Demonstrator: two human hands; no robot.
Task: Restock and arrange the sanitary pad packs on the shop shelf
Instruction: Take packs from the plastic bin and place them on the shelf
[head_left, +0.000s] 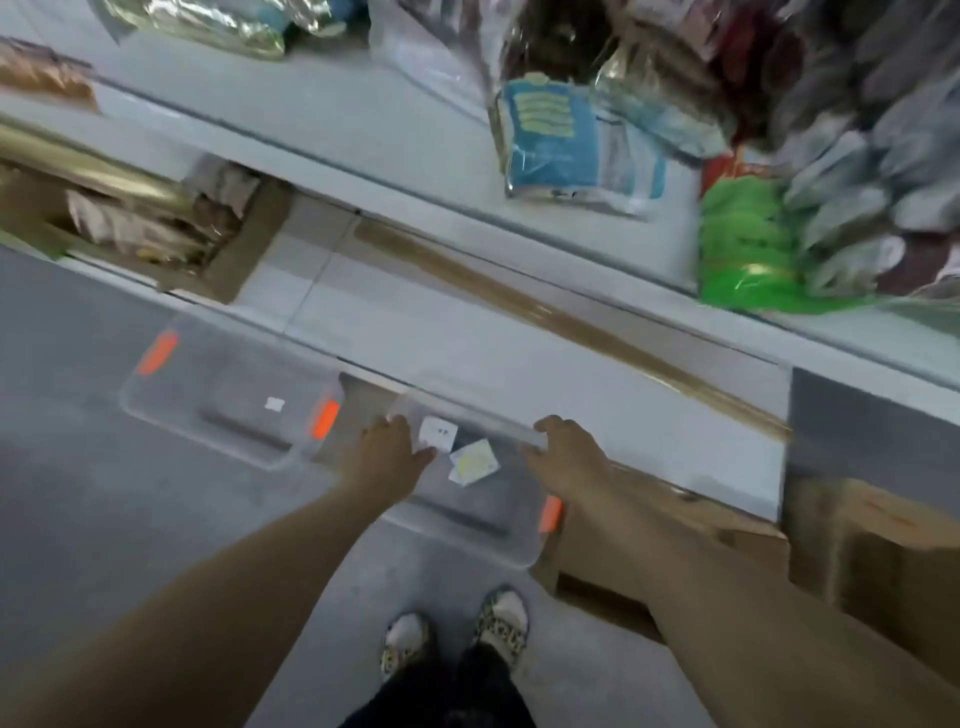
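Observation:
A clear plastic storage box with orange clips stands on the grey floor below the bottom shelf. My left hand rests on its left far corner and my right hand grips its far rim on the right. Small white and yellow labels lie between my hands. On the upper shelf sit a blue-and-white pack and a green pack, both blurred. Whether these are sanitary pads cannot be told.
A second clear box or lid with orange clips lies to the left. Brown cardboard boxes stand at the right, another under the shelf at left. Dark wrapped packs crowd the upper right. My feet stand just behind the box.

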